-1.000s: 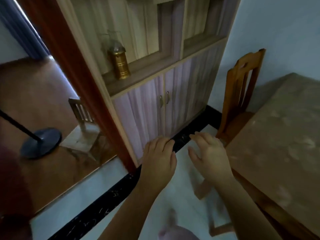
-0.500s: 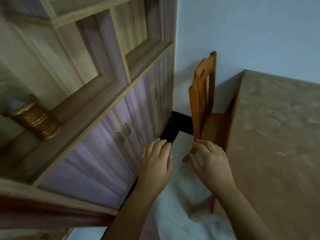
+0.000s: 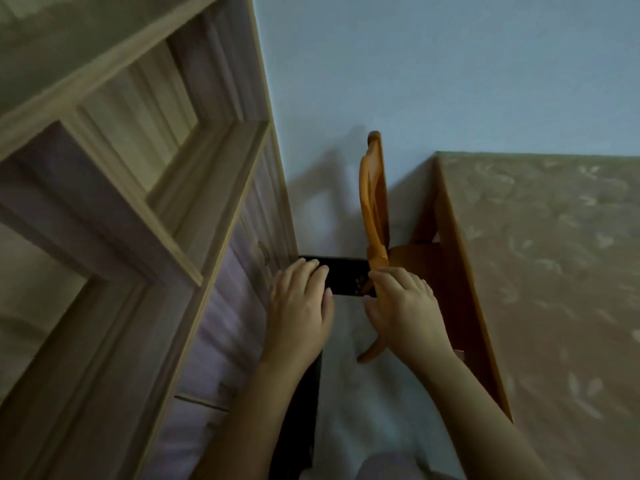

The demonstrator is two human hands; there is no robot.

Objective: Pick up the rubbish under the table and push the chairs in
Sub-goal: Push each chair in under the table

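Note:
An orange wooden chair (image 3: 373,202) stands edge-on ahead, its seat partly under the table (image 3: 540,258) with the patterned beige top. My right hand (image 3: 405,306) is raised in front of the chair's lower back, fingers relaxed and spread; I cannot tell whether it touches the chair. My left hand (image 3: 299,310) hovers beside it, palm down, holding nothing. No rubbish is in view.
A tall wooden cabinet (image 3: 166,209) with open shelves and pale doors fills the left side, close to my left hand. A pale blue wall (image 3: 433,71) closes the end. The narrow white floor strip (image 3: 346,393) with a black border runs between cabinet and table.
My view has swung right and moved forward into the gap between cabinet and table. The chair now appears edge-on and nearer, and both hands have advanced toward it.

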